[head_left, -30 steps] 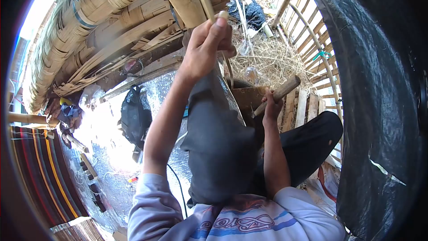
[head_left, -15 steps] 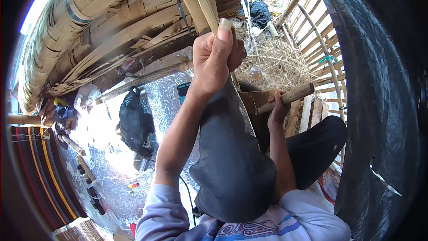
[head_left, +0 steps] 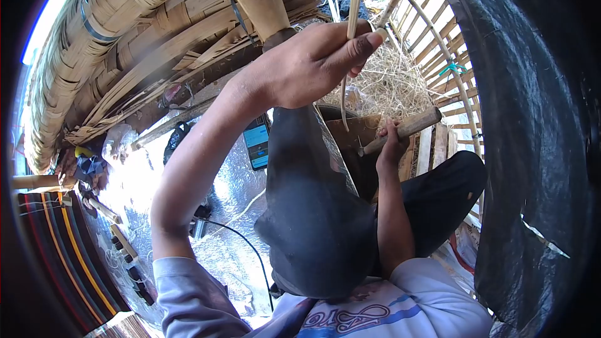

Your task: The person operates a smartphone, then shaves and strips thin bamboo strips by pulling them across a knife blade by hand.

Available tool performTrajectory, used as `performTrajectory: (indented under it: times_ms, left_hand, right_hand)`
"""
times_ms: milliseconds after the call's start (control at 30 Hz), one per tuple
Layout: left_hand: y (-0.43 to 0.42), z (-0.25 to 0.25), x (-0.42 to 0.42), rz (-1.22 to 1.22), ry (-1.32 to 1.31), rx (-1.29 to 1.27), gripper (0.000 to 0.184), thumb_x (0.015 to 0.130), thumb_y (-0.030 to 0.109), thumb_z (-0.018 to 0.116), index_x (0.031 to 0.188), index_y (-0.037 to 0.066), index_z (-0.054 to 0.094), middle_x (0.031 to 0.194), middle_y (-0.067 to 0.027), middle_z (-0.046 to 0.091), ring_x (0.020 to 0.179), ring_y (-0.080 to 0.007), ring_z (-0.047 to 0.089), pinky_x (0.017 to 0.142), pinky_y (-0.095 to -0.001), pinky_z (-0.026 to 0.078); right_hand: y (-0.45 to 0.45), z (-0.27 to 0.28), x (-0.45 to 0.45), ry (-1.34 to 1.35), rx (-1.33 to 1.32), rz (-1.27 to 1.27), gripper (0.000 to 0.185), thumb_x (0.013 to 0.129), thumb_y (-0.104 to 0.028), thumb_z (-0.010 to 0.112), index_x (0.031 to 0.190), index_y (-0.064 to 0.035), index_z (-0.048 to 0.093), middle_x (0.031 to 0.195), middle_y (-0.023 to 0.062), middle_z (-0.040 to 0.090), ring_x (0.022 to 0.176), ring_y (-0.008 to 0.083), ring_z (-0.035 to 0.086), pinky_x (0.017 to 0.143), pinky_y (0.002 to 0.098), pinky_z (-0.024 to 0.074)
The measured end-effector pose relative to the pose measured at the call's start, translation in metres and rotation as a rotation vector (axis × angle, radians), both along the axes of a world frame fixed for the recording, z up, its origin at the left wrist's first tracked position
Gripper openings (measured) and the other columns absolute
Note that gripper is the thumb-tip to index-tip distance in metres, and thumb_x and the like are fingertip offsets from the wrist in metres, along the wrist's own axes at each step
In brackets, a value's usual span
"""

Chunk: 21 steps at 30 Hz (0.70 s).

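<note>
My left hand (head_left: pixel 319 66) is closed, gripping a thin pale bamboo strip (head_left: pixel 355 0) between thumb and fingers. The strip stands nearly upright in view, and its lower end (head_left: pixel 344 109) hangs below the hand. Lower and to the right, the fingers of my right hand (head_left: pixel 393 145) wrap round a thick wooden-handled tool (head_left: pixel 416 125). The handle slants up to the right; its working end is not clear beside a brown flat piece (head_left: pixel 358 133). Under my left wrist, a dark trouser leg (head_left: pixel 307 213) is bent at the knee.
A phone (head_left: pixel 256 144) lies on the shiny silver mat (head_left: pixel 231 188), near a black cable (head_left: pixel 250 247). Woven bamboo (head_left: pixel 163 31) fills the upper left. Dry straw (head_left: pixel 400 81) covers ground beside a slatted bamboo fence (head_left: pixel 438 44). A black plastic sheet (head_left: pixel 532 119) hangs at right.
My left hand has swung to the right and turned over, carrying the bamboo strip with it. More of the phone now shows. My right hand stays nearly still on the handle.
</note>
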<state>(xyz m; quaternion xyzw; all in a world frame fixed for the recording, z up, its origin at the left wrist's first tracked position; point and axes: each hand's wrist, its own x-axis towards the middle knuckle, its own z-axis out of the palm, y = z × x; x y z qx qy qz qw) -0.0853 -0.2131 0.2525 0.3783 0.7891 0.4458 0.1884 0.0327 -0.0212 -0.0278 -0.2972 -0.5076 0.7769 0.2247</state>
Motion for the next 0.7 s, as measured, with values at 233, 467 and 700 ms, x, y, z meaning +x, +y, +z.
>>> performTrajectory:
  times_ms: [233,467,700]
  left_hand:
    - [0.042,0.027,0.008,-0.016,0.063,0.336,0.02,0.096,0.021,0.044,0.093,0.002,0.049,0.071,-0.0012,0.048,0.072,-0.0104,0.052,0.07,-0.0286,0.044]
    - [0.082,0.108,0.025,0.133,-0.129,0.41,0.031,0.097,0.032,0.04,0.083,0.005,0.047,0.06,0.0038,0.038,0.052,-0.0059,0.035,0.047,-0.0255,0.032]
    - [0.085,0.105,0.024,0.057,-0.064,0.465,0.06,0.093,0.056,0.024,0.073,0.007,0.05,0.054,0.0033,0.034,0.05,-0.0078,0.03,0.048,-0.0267,0.029]
  right_hand:
    - [0.005,0.01,0.009,0.021,-0.013,-0.064,0.011,0.082,-0.01,0.062,0.074,-0.0053,0.055,0.063,-0.0008,0.051,0.057,0.0075,0.048,0.057,0.0237,0.0396]
    - [0.015,0.015,0.013,0.017,-0.031,-0.112,0.01,0.082,-0.009,0.061,0.075,-0.0061,0.054,0.062,-0.0006,0.049,0.057,0.0083,0.047,0.058,0.0242,0.0398]
    - [0.015,0.014,0.016,0.018,-0.05,-0.109,0.011,0.082,-0.007,0.061,0.078,-0.0081,0.05,0.062,-0.0008,0.048,0.055,0.0093,0.046,0.055,0.0245,0.0403]
